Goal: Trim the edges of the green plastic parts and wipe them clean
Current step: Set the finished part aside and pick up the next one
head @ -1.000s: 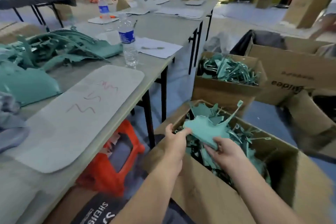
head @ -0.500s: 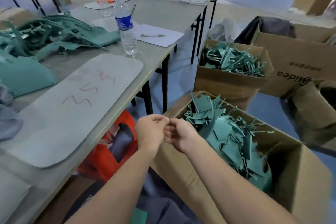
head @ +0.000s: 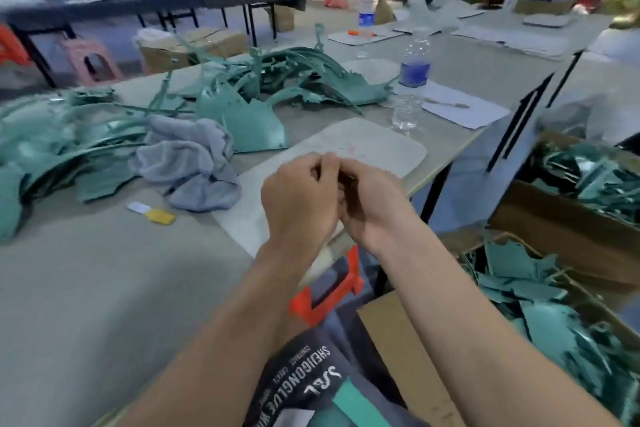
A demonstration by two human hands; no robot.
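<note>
holds left hand (head: 298, 198) and right hand (head: 370, 204) bunched together over the table (head: 104, 288) edge, fingers (head: 322, 163) curled inward, no telling whether pinching anything, apart from the green parts (head: 242, 107) heaped by the cloth (head: 194, 163), probably risks snagging skin on jagged edges when reaching in.

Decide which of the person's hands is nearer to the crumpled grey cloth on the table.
Left. The left hand is to the picture-right of the grey cloth; the right hand is beyond the left hand, farther from the cloth.
</note>
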